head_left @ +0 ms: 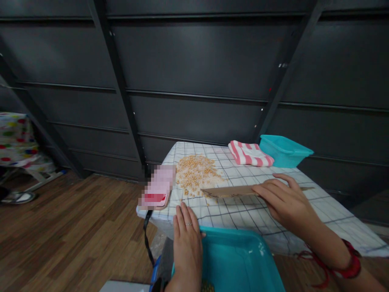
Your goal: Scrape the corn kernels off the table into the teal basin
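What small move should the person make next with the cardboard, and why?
Probably lift the cardboard strip over to the far side of the kernel pile. The right hand holds it along the pile's near edge, so most kernels lie beyond it. The teal tray sits at the near table edge by the left hand.

No legible text, label, brand or number; the pink object (158, 188) beside the left hand (187, 243) is blurred.
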A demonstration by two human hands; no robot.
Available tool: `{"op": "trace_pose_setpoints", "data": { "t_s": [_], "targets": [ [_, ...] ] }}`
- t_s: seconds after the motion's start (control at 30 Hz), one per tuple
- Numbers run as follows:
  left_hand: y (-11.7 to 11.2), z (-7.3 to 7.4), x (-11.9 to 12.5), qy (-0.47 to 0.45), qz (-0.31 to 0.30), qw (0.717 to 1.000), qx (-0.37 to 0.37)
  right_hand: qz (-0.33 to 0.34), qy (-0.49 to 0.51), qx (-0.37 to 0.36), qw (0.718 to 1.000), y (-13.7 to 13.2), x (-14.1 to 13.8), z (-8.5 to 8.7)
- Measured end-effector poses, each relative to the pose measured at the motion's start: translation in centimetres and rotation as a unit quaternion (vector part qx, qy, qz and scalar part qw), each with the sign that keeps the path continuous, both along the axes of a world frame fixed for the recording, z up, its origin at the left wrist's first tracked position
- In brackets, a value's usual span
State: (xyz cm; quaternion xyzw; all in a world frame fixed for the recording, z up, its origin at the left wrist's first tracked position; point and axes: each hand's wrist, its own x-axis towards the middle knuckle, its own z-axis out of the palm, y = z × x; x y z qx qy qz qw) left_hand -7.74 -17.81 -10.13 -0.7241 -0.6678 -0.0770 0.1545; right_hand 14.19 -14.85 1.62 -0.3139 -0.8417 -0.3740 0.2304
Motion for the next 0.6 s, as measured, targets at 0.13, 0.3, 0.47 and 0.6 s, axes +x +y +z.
{"op": "trace_pose_setpoints", "data": {
  "t_s": [0.13, 0.3, 0.47, 0.6],
  "targets": [
    [-0.1, 0.7, 0.1, 0.017, 0.006, 1.0, -0.017, 0.001, -0.003, -0.014, 1.0, 0.0, -0.3, -0.1],
    [-0.1, 0.6, -0.1, 0.021, 0.001, 1.0, -0.016, 0.001, 0.004, -0.041, 0.999, -0.9, 0.0, 0.1],
    [0.0, 0.0, -0.2, 0.028, -0.003, 1.0, -0.006, 0.012, 0.014, -0.029, 0.999, -1.1, 0.4, 0.3],
    [0.0, -0.1, -0.1, 0.001, -0.014, 1.0, 0.002, 0.0, 0.012, -0.011, 1.0, -0.3, 0.1, 0.0]
  ]
}}
